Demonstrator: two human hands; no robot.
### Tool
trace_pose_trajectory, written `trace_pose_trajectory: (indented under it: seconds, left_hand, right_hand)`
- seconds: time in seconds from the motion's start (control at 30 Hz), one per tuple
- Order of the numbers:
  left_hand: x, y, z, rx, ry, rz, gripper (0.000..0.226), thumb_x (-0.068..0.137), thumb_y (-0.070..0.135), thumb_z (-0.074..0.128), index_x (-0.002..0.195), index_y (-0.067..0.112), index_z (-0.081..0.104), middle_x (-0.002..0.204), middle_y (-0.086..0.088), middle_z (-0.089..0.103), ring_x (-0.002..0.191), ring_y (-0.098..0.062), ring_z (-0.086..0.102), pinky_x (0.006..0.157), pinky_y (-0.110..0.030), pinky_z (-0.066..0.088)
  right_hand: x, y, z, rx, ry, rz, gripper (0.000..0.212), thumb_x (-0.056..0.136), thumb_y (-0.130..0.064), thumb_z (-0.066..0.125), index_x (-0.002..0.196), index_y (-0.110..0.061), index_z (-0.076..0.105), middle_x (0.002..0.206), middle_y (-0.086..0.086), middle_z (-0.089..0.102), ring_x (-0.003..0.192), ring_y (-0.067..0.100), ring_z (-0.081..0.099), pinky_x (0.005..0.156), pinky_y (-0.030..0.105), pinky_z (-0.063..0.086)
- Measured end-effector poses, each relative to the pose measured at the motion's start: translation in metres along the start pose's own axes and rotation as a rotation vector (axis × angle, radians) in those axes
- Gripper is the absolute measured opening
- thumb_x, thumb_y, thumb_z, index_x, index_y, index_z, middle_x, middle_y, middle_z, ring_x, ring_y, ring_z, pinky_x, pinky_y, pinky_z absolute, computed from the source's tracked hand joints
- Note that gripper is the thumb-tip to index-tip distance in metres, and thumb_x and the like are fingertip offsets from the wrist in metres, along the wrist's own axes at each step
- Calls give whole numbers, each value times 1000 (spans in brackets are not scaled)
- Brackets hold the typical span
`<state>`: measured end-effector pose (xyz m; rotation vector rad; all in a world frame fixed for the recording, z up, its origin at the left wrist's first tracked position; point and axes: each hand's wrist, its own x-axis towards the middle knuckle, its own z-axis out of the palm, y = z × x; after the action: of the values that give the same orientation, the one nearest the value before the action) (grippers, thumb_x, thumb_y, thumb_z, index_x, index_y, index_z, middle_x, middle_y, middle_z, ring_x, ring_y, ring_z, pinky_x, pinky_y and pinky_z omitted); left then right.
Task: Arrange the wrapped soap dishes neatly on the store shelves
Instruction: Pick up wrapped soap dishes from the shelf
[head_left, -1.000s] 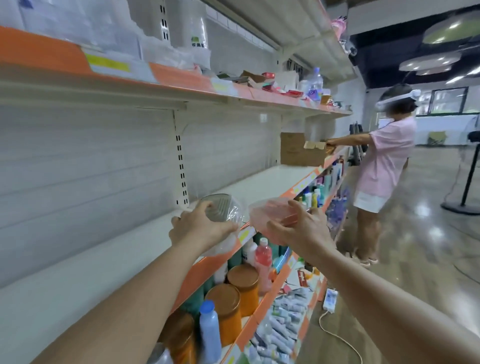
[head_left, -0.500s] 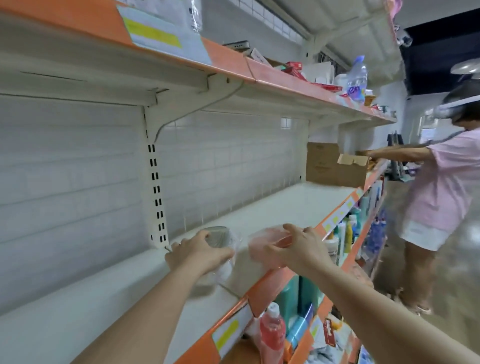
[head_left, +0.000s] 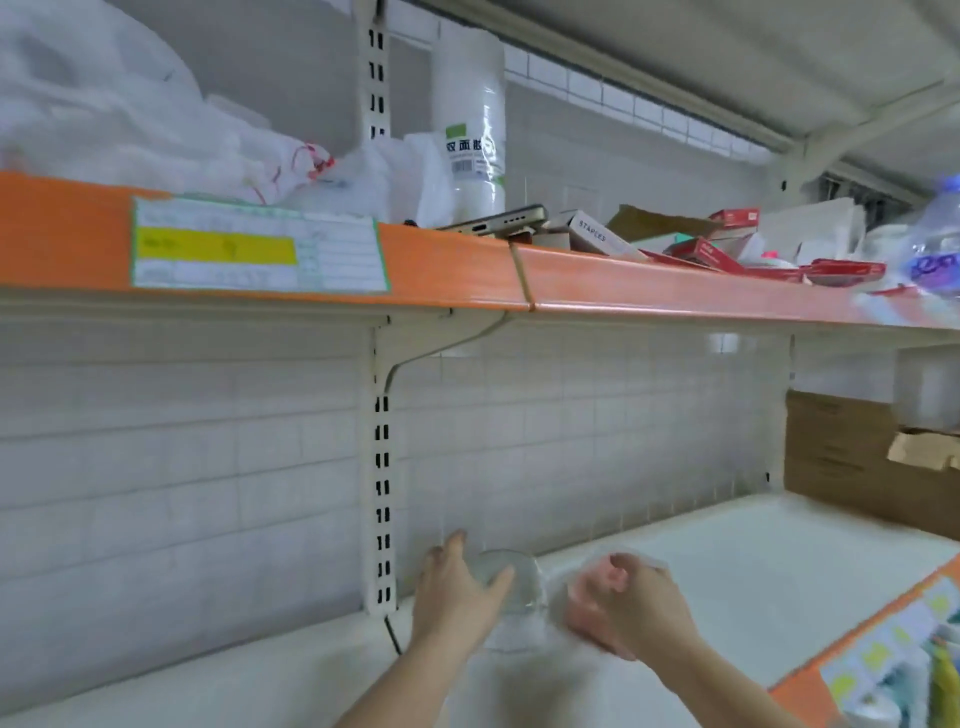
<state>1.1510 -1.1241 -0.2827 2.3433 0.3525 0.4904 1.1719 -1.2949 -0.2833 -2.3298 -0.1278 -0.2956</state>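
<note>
On the white metal shelf (head_left: 727, 566) seen from the head camera, low in the picture, both hands reach in toward the tiled back wall (head_left: 208, 467). The left hand (head_left: 457, 592) curls round a clear soap dish (head_left: 506, 577), a rounded, glassy shell in crinkled transparent wrap, its thumb hooked over the near rim and its fingers raised along the far side. The right hand (head_left: 639, 597) grips a pink soap dish (head_left: 584, 605), also in clear film, with fingers bent over its top edge; motion blur softens its outline. The two dishes sit just beside each other, close to the slotted upright rail (head_left: 382, 467) and near the back of the shelf; whether they rest on the surface or hang just above it cannot be told.

Above runs an upper shelf with a glossy orange front strip (head_left: 623, 291) bearing a paper price label (head_left: 254, 252) with a yellow band. On that upper shelf lie soft, crumpled white plastic bags (head_left: 130, 119), a tall cylindrical roll pack (head_left: 470, 119) in shiny film, a flat phone (head_left: 498, 218), a small box marked STAPLES (head_left: 597, 236), red flat boxes (head_left: 711, 254) and, at the far right, a blurred clear water bottle (head_left: 935, 239). A brown cardboard box (head_left: 852, 457) with an open flap stands farther right on the lower shelf.
</note>
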Motion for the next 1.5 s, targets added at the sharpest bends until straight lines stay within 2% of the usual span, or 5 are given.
trace_pose_trajectory:
  seconds: [0.27,0.43,0.63,1.33,1.5]
  left_hand:
    - [-95,31,-111,119,324,270,42,95,34,46,135,29,36,137,7,42,126,-11,38,100,-22,32]
    - [-181,38,-207,271,547,415,46,86,50,37,124,30,52,119,15,56,103,2,49,89,-15,36]
    - [-273,30,-320,395,773,514,40,79,45,42,104,25,66,92,16,64,81,0,56,73,-13,42]
    - [-290,-72,-598,628,753,166,44,90,39,51,131,22,47,128,-3,51,115,-22,50,92,-31,39]
    - [-236,-75,-606,667,762,137,53,88,41,53,136,22,41,138,-10,40,126,-30,39,102,-40,35]
  right_hand:
    - [-44,-106,-52,83,-292,-569,16,90,-28,57,78,-38,61,65,-19,59,65,3,57,65,15,44]
    - [-110,-172,-88,220,-454,-831,14,81,-34,62,73,-43,69,69,-14,70,72,14,68,77,39,56]
    - [-214,-262,-130,312,-555,-1104,8,76,-35,63,75,-36,70,70,-9,71,68,11,68,66,27,56]
    - [-330,-536,-58,269,-186,-901,30,89,-23,57,106,1,64,98,21,68,81,32,65,74,38,55]
    - [-299,-572,-28,221,-93,-838,15,90,-21,54,85,-8,50,84,12,53,69,25,53,64,30,48]
